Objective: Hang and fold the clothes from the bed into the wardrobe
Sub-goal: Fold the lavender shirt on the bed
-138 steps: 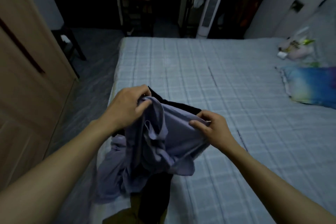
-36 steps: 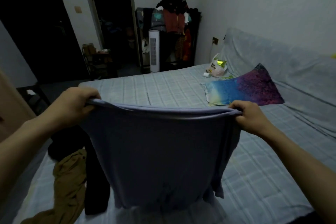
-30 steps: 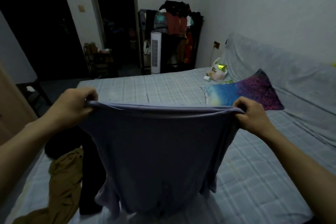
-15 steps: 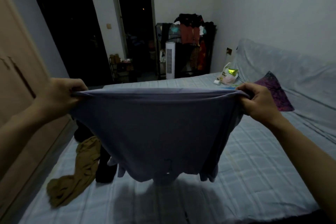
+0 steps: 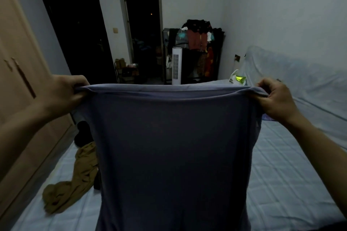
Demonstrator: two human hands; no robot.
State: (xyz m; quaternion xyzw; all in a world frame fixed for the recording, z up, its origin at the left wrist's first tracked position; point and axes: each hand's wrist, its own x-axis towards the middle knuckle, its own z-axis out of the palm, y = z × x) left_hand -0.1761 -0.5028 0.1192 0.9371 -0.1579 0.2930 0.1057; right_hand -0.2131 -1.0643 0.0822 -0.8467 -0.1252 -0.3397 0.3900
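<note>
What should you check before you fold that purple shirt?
1. Both hands hold the shirt: ok, the left hand and right hand each grip a top corner.
2. Top edge stretched straight: ok.
3. Shirt hangs flat: ok where visible; its bottom is out of frame.
4. Bare bed to lay it on: ok, on the right.
5. Other clothes out of the way: not ok, brown trousers and a black garment lie on the left.
6. Wardrobe open: not ok, doors look shut.
</note>
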